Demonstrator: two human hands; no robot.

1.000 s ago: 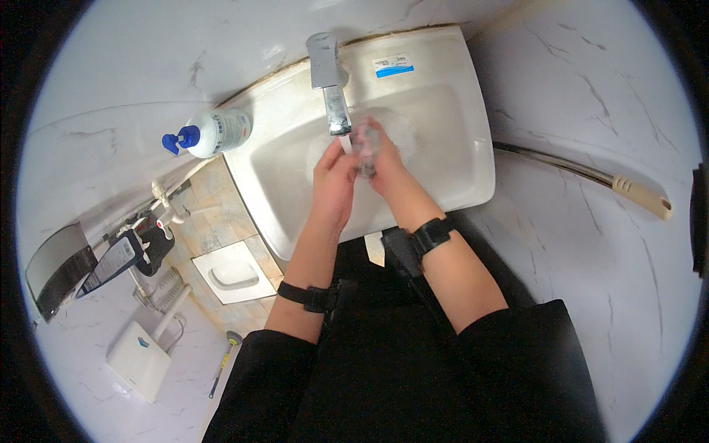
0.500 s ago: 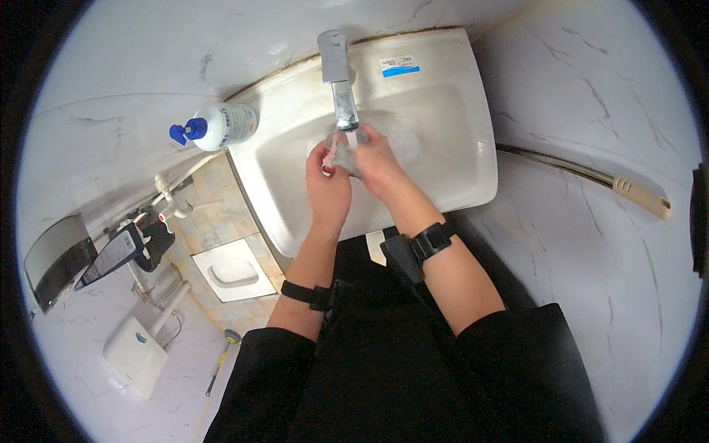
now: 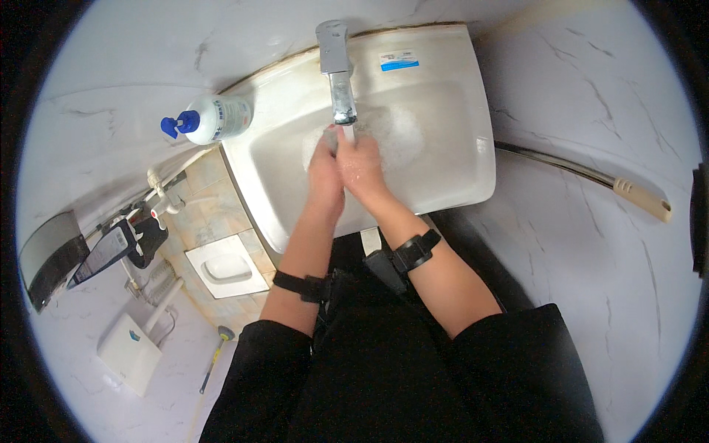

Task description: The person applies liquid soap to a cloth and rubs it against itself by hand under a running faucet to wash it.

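Note:
Both my hands are close together in the white sink [image 3: 450, 170], under the chrome faucet [image 3: 341, 96], with water running onto them. My left hand [image 3: 325, 176] is closed around a small, wet, grey cloth-like thing [image 3: 331, 139], of which only a bit shows at the fingers. Pressed against it from the right is my right hand [image 3: 360, 164], its fingers curled over and mostly hidden behind the back of the hand. White foam [image 3: 403, 137] lies in the basin to the right of the hands.
A white pump bottle [image 3: 225, 118] with a blue top stands at the sink's left corner. A squat toilet [image 3: 227, 267] is set in the tiled floor at left. Along the right wall leans a metal pole with a beige grip [image 3: 641, 199].
My hands have closed together, with the right hand moving left over the cloth-like thing. Its pink part and most of its grey are now covered. More foam shows in the basin.

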